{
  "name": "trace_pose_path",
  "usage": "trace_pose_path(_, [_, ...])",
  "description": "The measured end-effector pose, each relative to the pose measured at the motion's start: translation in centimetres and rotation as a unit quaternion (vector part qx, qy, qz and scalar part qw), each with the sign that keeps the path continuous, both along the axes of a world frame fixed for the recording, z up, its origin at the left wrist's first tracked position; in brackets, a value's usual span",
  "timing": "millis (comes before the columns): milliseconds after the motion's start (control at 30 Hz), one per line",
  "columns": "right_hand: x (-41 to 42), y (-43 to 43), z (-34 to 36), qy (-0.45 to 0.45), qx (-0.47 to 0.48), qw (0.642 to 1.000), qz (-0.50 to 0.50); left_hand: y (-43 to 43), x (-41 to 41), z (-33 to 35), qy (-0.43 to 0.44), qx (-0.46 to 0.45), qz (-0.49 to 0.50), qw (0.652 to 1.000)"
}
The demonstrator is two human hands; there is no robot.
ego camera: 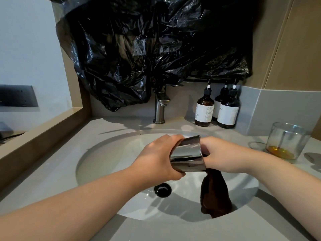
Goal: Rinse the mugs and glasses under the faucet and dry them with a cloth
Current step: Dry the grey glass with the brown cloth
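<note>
I'm gripping the cup (187,153) with my left hand (156,157) over the sink (104,145). My right hand (224,153) is pushing the cloth (215,193) inside, and I cannot tell its grip.

Grey countertop (52,180), inset basin (107,153), faucet (159,110), three brown bottles (227,113), used glass (286,141)

Bottles (228,113) and a glass (286,141) block the right counter (243,133); left side passable.

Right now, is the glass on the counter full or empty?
Nearly empty: the upright glass holds only a shallow amber pool at its bottom.
</note>
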State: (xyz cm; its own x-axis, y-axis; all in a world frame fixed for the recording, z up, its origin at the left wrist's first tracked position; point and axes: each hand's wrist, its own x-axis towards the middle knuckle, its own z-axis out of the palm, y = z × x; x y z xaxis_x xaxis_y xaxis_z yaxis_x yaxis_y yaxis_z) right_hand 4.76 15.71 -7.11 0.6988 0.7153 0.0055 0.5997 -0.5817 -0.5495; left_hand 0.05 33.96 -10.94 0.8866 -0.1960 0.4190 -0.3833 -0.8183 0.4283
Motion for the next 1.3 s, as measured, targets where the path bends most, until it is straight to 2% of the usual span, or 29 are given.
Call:
trace_pose_path(100, [-0.1, -0.3, 0.1, 0.092, 0.069, 0.993, -0.006, -0.1, 0.2, 0.2, 0.016, 0.027, -0.003, 1.000])
trace_pose_path(233, [0.0, -2.0, 2.2, 0.153, 0.132, 0.979, -0.012, 0.1, 0.2, 0.4, 0.006, -0.004, 0.016, 1.000])
trace_pose_path(333, [-0.8, -2.0, 3.0, 0.030, 0.082, 0.996, -0.028, 0.2, 0.1, 0.4, 0.007, -0.016, 0.026, 0.999])
trace_pose_path(433, [-1.5, -0.2, 1.8, -0.082, 0.009, 0.996, -0.039, 0.1, 0.0, 0.4, 0.017, -0.024, 0.019, 0.999])
trace_pose_path(600, [-1.6, -0.5, 2.7, -0.125, -0.045, 0.989, -0.058, -0.2, 0.2, 0.4, 0.029, -0.024, 0.022, 0.999])
trace_pose_path(667, [-1.7, -0.8, 3.3, -0.161, -0.003, 0.983, -0.091, 0.0, 0.3, 0.6, 0.029, -0.044, 0.031, 0.998])
trace_pose_path(767, [-1.9, -0.5, 3.5, -0.126, 0.132, 0.972, -0.149, 0.5, 0.3, 0.6, 0.025, -0.077, 0.047, 0.996])
trace_pose_path(800, [-2.1, -0.2, 3.4, -0.111, 0.142, 0.972, -0.153, 0.5, 0.3, 0.6, 0.025, -0.082, 0.046, 0.995])
trace_pose_path(933, [-2.3, 1.0, 1.6, -0.156, 0.021, 0.976, -0.148, -0.2, 0.0, 0.3, 0.031, -0.048, 0.020, 0.998])
trace_pose_path(967, [-2.3, 1.2, 1.4, -0.174, 0.022, 0.972, -0.158, -0.3, 0.0, 0.3, 0.031, -0.046, 0.021, 0.998])
trace_pose_path(1100, [-2.4, 1.0, 2.1, -0.230, 0.183, 0.930, -0.222, 0.2, 0.4, 0.7, 0.030, -0.113, 0.045, 0.992])
trace_pose_path(1200, [-2.4, 0.3, 3.2, -0.163, 0.243, 0.927, -0.235, 0.3, 0.2, 0.6, 0.048, -0.147, 0.046, 0.987])
trace_pose_path(1300, [-2.8, 0.7, 2.7, -0.092, 0.189, 0.958, -0.197, 0.0, -0.2, 0.5, 0.046, -0.131, 0.032, 0.990])
